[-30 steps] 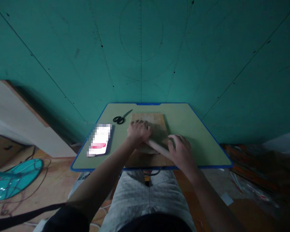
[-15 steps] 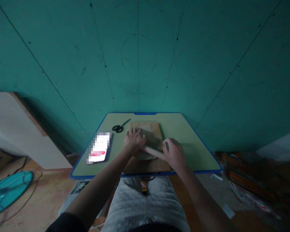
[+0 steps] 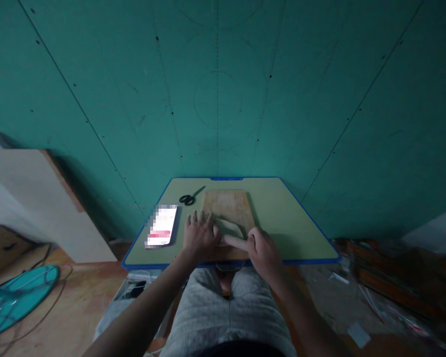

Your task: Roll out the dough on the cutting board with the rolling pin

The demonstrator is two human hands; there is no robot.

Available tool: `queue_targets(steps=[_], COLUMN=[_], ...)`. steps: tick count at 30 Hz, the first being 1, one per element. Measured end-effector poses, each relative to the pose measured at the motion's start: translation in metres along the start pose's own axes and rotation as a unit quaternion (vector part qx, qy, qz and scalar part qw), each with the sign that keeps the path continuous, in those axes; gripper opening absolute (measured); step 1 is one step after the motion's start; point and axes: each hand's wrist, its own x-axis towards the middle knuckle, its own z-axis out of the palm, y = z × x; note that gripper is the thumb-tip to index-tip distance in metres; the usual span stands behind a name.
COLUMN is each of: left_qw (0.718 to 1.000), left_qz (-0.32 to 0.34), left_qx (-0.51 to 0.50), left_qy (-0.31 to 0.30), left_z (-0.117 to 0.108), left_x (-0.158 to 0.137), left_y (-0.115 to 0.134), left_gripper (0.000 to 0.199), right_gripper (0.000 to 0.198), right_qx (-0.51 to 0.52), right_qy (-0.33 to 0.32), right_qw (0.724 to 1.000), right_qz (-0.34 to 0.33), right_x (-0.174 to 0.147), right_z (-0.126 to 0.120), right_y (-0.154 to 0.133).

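A pale rolling pin (image 3: 235,242) lies slantwise over the near part of a wooden board (image 3: 226,201). Beneath and beyond it is a flat, pale sheet of dough (image 3: 229,228), partly hidden by my left hand. My right hand (image 3: 263,250) is closed around the pin's right end. My left hand (image 3: 199,235) lies over the pin's left end with its fingers stretched forward and apart. Its thumb is beside the pin, and the palm hides that end.
Black-handled scissors (image 3: 190,197) lie left of the board, with a lit phone (image 3: 162,225) nearer to me. The blue-edged table (image 3: 293,218) stands against a green wall (image 3: 223,99). A white panel (image 3: 48,198) leans at left; clutter covers the floor at right.
Both hands and the rolling pin have come back toward me along the board, uncovering its far part and more of the dough. The camera view has shifted slightly.
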Motion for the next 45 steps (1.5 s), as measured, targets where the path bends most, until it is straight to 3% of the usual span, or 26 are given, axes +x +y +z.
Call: queue_targets(steps=[6, 13, 25, 34, 39, 45], left_qw=[1.0, 0.999, 0.992, 0.991, 0.994, 0.998], left_qz=[-0.019, -0.018, -0.053, -0.065, -0.063, -0.033], left_qx=[-0.01, -0.005, -0.068, -0.086, -0.071, -0.044], left_qy=[-0.013, -0.027, -0.094, -0.078, -0.055, -0.011], left_z=[0.001, 0.008, 0.007, 0.016, 0.018, 0.013], left_x=[0.016, 0.039, 0.072, 0.095, 0.089, 0.057], left_y=[0.007, 0.011, 0.021, 0.021, 0.02, 0.017], left_gripper=[0.042, 0.046, 0.046, 0.04, 0.041, 0.047], right_gripper=[0.021, 0.011, 0.013, 0.013, 0.011, 0.008], right_qx=[-0.05, -0.082, -0.167, -0.196, -0.181, -0.118], right_qy=[0.051, 0.002, -0.066, -0.095, -0.085, -0.046], right_qw=[0.997, 0.997, 0.981, 0.97, 0.974, 0.991], right_qz=[-0.031, -0.004, 0.076, 0.111, 0.108, 0.049], right_x=[0.014, 0.037, 0.079, 0.108, 0.104, 0.064], right_z=[0.002, 0.003, -0.003, 0.004, 0.008, 0.006], right_y=[0.007, 0.022, 0.03, 0.039, 0.04, 0.03])
